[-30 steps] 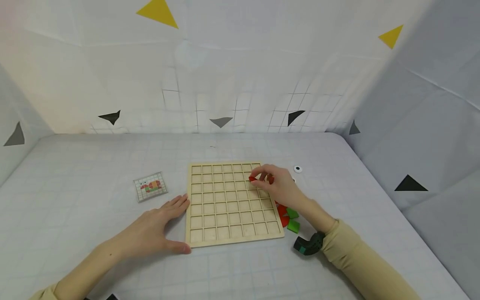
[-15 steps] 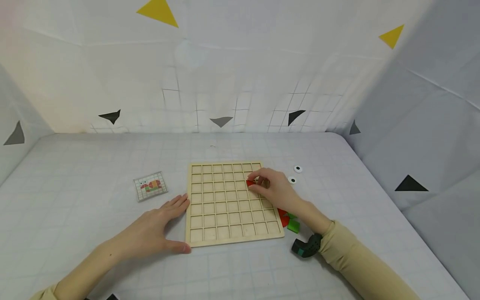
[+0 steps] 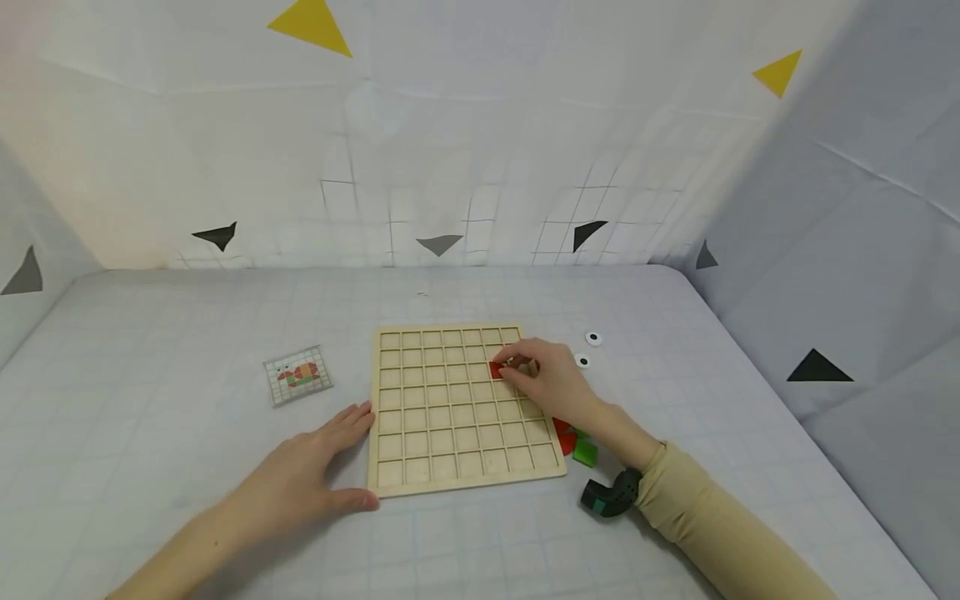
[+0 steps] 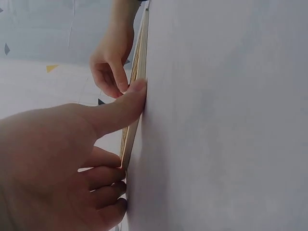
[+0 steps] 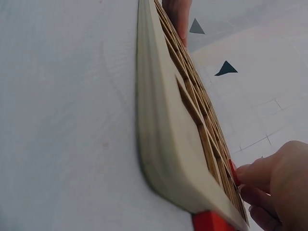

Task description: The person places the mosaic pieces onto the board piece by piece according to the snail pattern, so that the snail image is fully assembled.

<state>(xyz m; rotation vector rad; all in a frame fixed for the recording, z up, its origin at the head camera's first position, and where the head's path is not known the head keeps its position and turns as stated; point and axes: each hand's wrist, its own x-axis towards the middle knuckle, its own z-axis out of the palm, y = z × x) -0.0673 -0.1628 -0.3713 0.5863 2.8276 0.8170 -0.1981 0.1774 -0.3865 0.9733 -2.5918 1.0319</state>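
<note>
- Underneath, the white table [image 3: 480, 550].
- Board [image 3: 437, 420]: flat on the table.
- Left hand [image 3: 300, 471]: fingers spread wide, thumb and fingertips at the board's left edge.
- Right hand [image 3: 555, 379]: fingers pinching a red piece [image 3: 495, 370] at the board's upper-right cells; whether seated, I cannot tell.
- Card [image 3: 298, 377]: left of the board.
- Loose pieces [image 3: 585, 453], red and green: beside the board's right edge.
- Two eyes [image 3: 593, 339]: near the right hand.

The right hand [image 3: 551, 379] hides part of the red piece [image 3: 496, 370] and of the grid board [image 3: 461, 414].
</note>
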